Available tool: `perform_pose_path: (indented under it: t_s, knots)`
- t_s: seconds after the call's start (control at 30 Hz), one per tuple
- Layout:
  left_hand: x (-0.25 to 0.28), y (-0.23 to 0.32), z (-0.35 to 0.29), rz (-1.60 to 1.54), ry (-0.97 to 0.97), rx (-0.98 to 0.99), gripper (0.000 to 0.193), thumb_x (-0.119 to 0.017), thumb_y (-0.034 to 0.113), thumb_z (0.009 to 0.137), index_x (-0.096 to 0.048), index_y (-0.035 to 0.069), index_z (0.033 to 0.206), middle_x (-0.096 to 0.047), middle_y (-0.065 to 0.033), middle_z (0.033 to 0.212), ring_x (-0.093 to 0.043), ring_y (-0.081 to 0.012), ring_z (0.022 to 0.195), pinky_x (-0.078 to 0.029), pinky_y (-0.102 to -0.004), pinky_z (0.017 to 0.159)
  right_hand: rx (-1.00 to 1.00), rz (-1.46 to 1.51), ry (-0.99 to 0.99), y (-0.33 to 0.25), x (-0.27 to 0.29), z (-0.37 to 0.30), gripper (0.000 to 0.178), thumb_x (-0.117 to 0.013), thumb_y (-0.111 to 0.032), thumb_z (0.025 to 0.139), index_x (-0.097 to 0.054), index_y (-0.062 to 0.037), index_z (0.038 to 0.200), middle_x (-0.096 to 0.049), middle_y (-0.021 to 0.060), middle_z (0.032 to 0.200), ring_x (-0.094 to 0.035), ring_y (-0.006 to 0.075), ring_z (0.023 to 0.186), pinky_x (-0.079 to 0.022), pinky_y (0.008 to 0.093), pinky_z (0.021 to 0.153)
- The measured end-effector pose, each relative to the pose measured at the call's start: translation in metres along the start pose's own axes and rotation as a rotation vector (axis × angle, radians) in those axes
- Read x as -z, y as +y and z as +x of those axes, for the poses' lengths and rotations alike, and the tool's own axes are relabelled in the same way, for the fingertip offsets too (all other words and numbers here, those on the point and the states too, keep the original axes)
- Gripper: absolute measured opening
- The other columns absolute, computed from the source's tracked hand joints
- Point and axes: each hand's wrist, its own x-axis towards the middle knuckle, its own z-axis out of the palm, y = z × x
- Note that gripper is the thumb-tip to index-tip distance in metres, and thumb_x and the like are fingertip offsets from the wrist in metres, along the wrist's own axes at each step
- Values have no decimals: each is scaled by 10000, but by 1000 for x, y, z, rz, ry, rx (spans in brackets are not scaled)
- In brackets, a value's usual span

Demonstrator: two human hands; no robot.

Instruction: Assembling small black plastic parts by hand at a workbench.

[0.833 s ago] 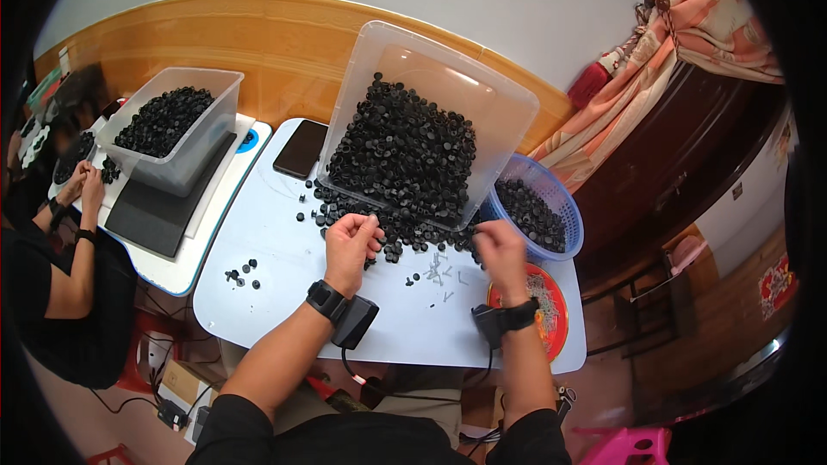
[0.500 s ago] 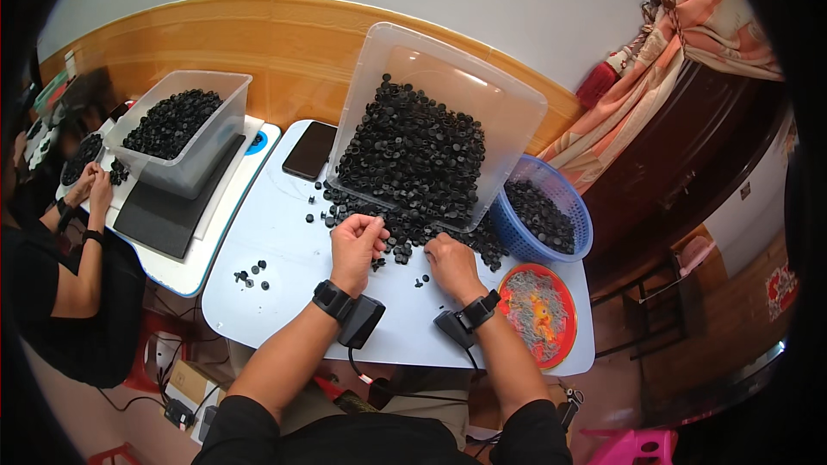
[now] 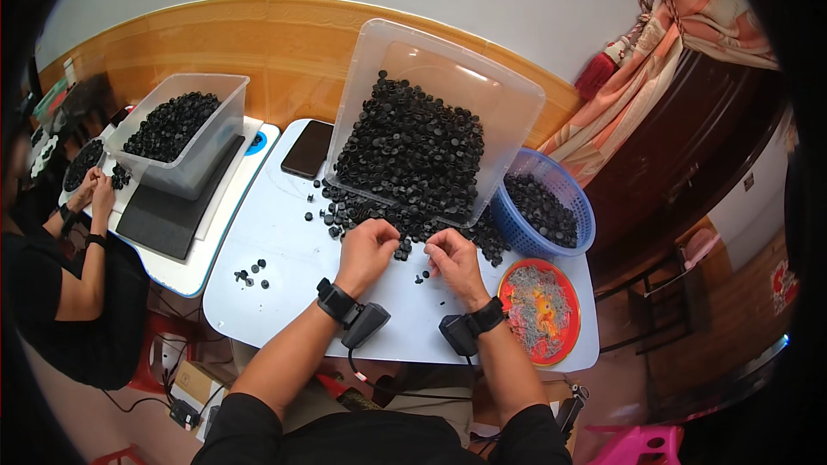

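Note:
Many small black round plastic parts (image 3: 409, 142) fill a clear plastic bin (image 3: 508, 103) tipped on its side, and they spill onto the white table (image 3: 284, 310). Just in front of that spill my left hand (image 3: 369, 251) is closed in a pinch, thumb against fingertips. What it pinches is too small to make out. My right hand (image 3: 455, 262) is a short gap away, its thumb and fingers drawn together near the edge of the pile. Whatever lies between them cannot be seen. A few loose black parts (image 3: 422, 277) rest beside the right hand.
At the right stand a blue basket (image 3: 581, 224) of black parts and a red-rimmed plate (image 3: 575, 327) of thin grey pieces. A phone (image 3: 307, 149) lies by the bin. Several parts (image 3: 255, 269) sit at left. Another person (image 3: 82, 284) works beside a second bin (image 3: 226, 125).
My right hand has turned and lifted from the table, its thumb now showing. The left hand has moved slightly right and down, bringing its fingertips nearer the right hand.

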Motion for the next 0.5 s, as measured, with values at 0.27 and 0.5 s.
perform_pose_path:
  t_s: [0.27,0.5]
  knots:
    - [-6,10,-11,692,-130,-219,222,-720,124,612,-641,96,818,-528,-74,783,-561,-255,763,-451,-361,638,-33,338,104,15,-7,-4,64,-558,-63,832,-553,-2,849,-587,45,753,-529,71,585,-457,195,448]
    - [-12,8,-10,717,-133,-257,210,-714,116,622,-617,95,807,-514,-77,786,-553,-257,765,-448,-364,630,-38,289,43,11,-12,-7,49,-563,-67,840,-556,-18,847,-577,31,736,-518,60,575,-449,185,466]
